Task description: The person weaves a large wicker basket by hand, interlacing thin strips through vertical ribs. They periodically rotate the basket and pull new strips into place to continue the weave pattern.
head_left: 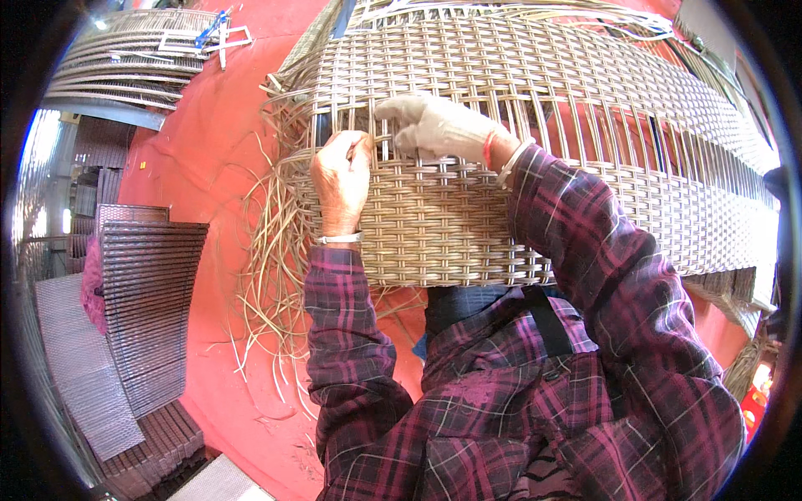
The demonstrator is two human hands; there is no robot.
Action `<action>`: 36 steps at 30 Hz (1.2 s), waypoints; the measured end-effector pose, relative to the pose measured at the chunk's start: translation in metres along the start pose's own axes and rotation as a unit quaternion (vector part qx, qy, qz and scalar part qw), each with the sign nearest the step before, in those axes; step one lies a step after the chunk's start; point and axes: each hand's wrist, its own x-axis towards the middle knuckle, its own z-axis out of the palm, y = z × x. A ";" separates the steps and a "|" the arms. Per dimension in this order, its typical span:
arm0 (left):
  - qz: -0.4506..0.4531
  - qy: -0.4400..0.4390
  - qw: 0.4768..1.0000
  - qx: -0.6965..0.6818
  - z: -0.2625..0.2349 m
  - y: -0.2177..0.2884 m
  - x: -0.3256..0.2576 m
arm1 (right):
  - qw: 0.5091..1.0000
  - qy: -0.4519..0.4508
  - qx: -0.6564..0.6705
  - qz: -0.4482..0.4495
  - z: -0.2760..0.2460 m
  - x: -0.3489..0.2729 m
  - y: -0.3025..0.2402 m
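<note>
A large tan wicker panel (pixel 451 225) woven from flat strands lies in front of me, with a gap in its weave where bare lengthwise strands show. My left hand (pixel 341 177) is bare and closed at the panel's left side, thumb and fingers pinched on a wicker strand at the edge of the gap. Just to its right, my right hand (pixel 439 127) wears a pale glove and lies over the gap. Its thumb and forefinger are apart, pointing left toward my left hand. The strands under the glove are partly hidden.
Loose strand ends (pixel 280 250) hang in a tangle off the panel's left side over the red floor covering (pixel 225 367). Stacked dark woven panels (pixel 154 309) stand at the left. Curved frames (pixel 125 63) are piled at the far left, and more loose strands (pixel 618 29) lie beyond the panel.
</note>
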 end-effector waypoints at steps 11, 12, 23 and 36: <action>0.219 0.005 0.971 0.092 0.045 0.044 0.009 | 0.976 0.153 0.155 -0.024 -0.047 -0.106 -0.014; 0.233 -0.028 0.969 0.078 0.053 0.052 0.007 | 0.973 0.168 0.155 -0.026 -0.050 -0.114 -0.015; 0.128 -0.046 0.976 0.170 0.016 0.051 -0.006 | 0.922 0.121 -0.361 -0.073 -0.021 -0.048 -0.002; 0.075 0.013 0.997 0.022 0.047 0.027 -0.002 | 0.992 0.064 0.110 -0.013 -0.034 -0.048 0.005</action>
